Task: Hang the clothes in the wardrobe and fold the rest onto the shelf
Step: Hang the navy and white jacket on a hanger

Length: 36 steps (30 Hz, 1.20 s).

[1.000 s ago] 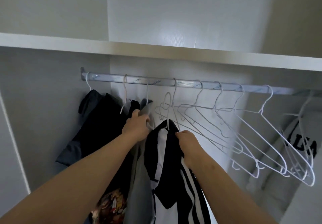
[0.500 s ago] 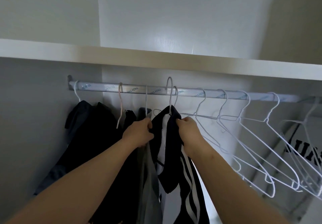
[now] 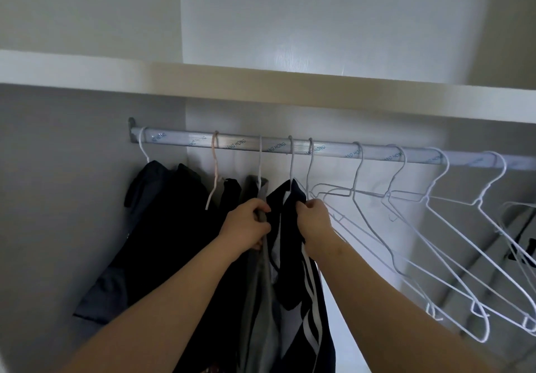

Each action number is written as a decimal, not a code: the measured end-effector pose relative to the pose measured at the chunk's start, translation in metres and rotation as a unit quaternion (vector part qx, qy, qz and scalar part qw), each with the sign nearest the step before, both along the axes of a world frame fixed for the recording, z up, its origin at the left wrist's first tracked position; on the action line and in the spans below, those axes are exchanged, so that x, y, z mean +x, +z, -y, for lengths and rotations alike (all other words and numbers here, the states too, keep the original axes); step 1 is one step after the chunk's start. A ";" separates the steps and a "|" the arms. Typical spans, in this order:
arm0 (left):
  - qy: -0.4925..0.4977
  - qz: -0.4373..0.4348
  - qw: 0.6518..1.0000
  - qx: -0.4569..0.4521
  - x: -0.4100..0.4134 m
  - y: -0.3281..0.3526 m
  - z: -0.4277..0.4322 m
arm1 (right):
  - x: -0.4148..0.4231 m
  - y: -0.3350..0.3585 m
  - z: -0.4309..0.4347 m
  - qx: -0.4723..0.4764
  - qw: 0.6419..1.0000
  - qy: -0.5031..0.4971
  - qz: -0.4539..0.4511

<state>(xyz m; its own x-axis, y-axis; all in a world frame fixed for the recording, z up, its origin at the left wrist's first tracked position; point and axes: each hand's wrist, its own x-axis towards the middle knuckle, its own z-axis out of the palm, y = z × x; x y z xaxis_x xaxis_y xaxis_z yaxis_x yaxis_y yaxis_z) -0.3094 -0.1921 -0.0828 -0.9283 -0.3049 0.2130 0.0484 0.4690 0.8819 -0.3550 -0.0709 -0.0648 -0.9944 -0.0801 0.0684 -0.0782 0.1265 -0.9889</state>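
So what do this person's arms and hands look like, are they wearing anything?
Nothing is worn. The left hand and right hand have no gloves. The left forearm and right forearm are bare to the picture's edge, with no sleeve, watch or bracelet in view.

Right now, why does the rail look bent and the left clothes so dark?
Head view: the wide lens bows the rail and shelf; the dark clothes hang in shadow; glare marks the back panel; the left hand on the grey garment and right hand on the striped top look sharp.
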 end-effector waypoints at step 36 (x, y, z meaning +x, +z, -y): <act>-0.054 0.118 0.990 0.053 0.137 -0.081 -0.258 | 0.172 -0.113 -0.243 -0.051 0.980 -0.093 0.168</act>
<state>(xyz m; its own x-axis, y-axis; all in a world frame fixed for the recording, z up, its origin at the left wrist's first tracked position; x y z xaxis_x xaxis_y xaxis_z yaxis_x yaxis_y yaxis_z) -0.1727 0.0661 -0.1639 -0.9769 -0.2097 -0.0411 -0.1196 0.3769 0.9185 -0.1833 0.1716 -0.1779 -0.9589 0.0955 -0.2670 0.2690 0.0077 -0.9631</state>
